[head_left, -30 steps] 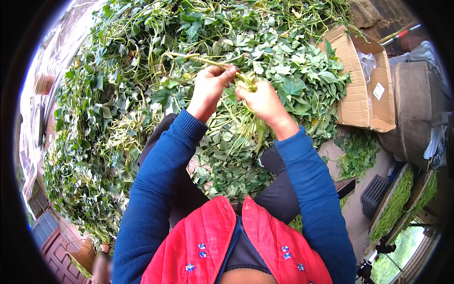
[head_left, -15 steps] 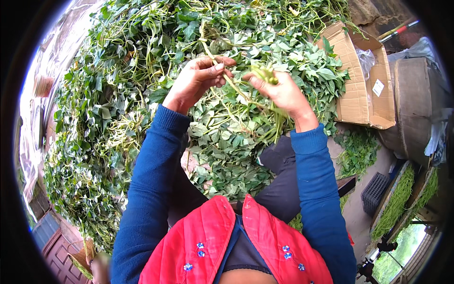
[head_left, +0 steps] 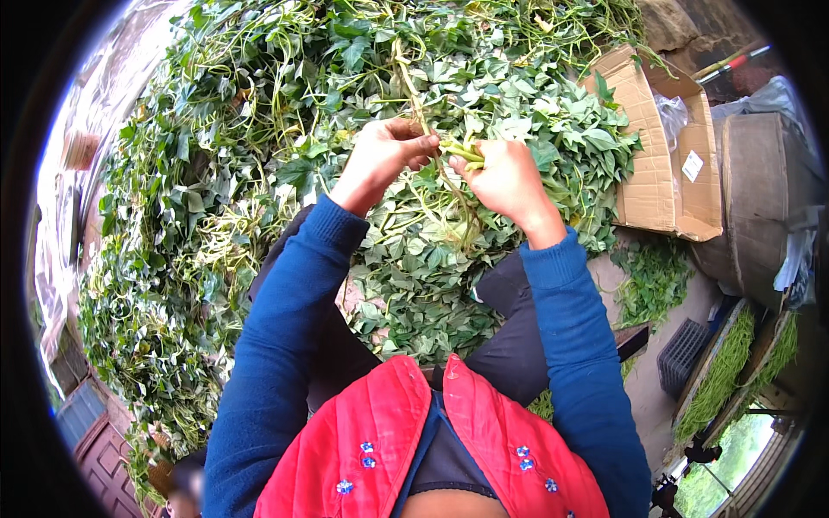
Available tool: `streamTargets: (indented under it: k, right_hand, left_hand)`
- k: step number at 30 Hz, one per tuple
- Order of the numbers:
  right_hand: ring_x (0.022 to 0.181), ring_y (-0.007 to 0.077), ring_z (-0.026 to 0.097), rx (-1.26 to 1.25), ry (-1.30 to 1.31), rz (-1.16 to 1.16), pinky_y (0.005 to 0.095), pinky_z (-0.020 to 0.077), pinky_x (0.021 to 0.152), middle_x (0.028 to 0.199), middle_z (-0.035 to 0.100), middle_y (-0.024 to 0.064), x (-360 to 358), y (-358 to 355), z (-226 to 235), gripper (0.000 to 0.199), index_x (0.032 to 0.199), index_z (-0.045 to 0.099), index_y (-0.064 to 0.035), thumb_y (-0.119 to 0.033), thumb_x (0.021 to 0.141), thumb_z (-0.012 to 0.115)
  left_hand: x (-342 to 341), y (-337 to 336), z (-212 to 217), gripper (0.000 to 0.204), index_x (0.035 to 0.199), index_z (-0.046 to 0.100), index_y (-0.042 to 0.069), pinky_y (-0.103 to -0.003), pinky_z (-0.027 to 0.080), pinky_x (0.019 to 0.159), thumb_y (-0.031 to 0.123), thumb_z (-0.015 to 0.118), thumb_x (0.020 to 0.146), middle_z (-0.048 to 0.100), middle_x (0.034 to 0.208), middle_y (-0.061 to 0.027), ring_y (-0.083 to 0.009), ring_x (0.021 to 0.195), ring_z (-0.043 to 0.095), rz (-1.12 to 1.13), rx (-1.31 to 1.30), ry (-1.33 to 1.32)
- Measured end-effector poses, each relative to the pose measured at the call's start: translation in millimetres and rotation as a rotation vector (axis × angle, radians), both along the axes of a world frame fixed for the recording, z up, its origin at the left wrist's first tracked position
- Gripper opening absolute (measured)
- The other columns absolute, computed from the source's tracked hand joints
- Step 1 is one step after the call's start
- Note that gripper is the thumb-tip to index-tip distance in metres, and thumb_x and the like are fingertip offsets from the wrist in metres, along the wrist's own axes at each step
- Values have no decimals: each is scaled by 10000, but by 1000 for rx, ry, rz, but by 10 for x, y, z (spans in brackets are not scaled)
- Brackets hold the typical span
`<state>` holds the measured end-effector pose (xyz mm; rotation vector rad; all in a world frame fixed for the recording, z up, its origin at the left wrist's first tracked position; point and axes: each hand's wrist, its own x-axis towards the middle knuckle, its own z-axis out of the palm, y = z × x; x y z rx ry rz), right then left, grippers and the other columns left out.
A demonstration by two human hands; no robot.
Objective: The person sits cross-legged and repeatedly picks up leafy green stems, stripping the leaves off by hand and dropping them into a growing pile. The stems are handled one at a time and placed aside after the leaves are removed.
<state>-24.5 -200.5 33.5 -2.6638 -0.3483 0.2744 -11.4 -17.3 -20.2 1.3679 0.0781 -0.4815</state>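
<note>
My L hand pinches the long vine over the leaf pile, prob. to steady it; my R hand is clamped round green stalks, bunched prob. so none drop.

A pale, pinkish-grey floor carried the greenery, and much of it lay under a broad heap of leafy vines. Bare floor showed between the person's legs. To the right, a smaller patch of green leaves lay on it, with a dark plastic crate near that patch.
</note>
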Motion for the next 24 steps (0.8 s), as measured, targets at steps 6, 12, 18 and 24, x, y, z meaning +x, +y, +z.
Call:
streamTargets:
  k: [6,12,18,24]
  right_hand:
    - [667,343,637,-165,-66,-2,427,516,627,704,645,161,-81,13,116,182,740,668,-66,-238,726,610]
    - [670,361,612,-106,-19,-6,423,489,620,708,625,186,-10,-121,159,236,771,663,-50,-285,769,642]
    - [679,367,606,-207,75,110,435,475,624,712,617,202,137,-359,52,256,783,674,-39,-294,764,667]
    - [640,293,621,-158,208,97,370,480,601,722,639,170,221,-340,10,216,831,698,-71,-273,759,676]
  left_hand:
    - [-79,-247,-76,184,937,668,-38,-235,511,642,68,676,786,697,820,-96,-103,690,637,121,289,-228]
    - [-143,-319,-138,222,976,667,-25,-232,504,647,79,692,782,694,828,-90,-99,700,629,68,344,-340]
    - [-201,-366,-7,224,925,681,-2,-268,495,631,145,705,757,676,735,-118,-130,646,628,-173,582,-387]
    - [-183,-277,-33,201,840,702,55,-327,499,645,218,710,723,674,730,-115,-226,671,656,-264,529,-236]
